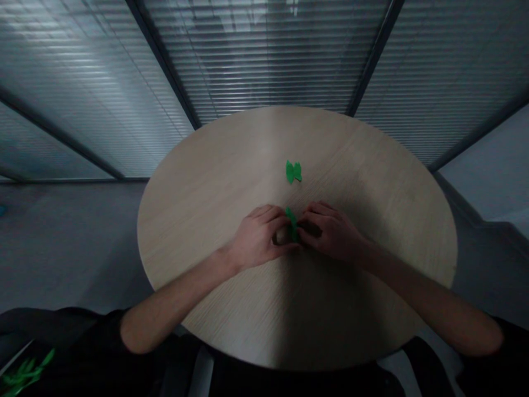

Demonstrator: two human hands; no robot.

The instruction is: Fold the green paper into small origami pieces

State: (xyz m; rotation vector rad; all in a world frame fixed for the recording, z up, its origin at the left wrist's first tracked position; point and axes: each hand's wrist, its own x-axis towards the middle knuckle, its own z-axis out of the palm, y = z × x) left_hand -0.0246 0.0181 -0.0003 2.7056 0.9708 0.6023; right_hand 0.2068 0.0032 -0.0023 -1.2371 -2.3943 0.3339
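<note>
Dark left sleeve (70, 331) and dark right sleeve (506, 353) enter at the lower corners of the head view, with a bunch of narrow bright-green strips (25, 372) at the extreme lower left, beside the left sleeve. Bare forearms reach inward over a round, pale wood-grain surface (198, 220) to the left hand (258, 237) and the right hand (330, 231), which meet near the middle of the surface. Between them stands a small crinkled green piece (292, 223), apparently paper. The fingers (264, 218) of the left hand curl around its left side, and the fingers (320, 212) of the right hand close against its right side, leaving a narrow space that holds the piece. Individual fingertip contact is hidden. A pale rounded shape (282, 236) and a dark patch (309, 229) show within this space; neither can be identified. Ahead of the hands, well clear of them, a bow-shaped green piece (293, 172) lies on the surface. Grey floor (70, 248) surrounds the surface, and slatted window blinds (264, 55) fill the background.
</note>
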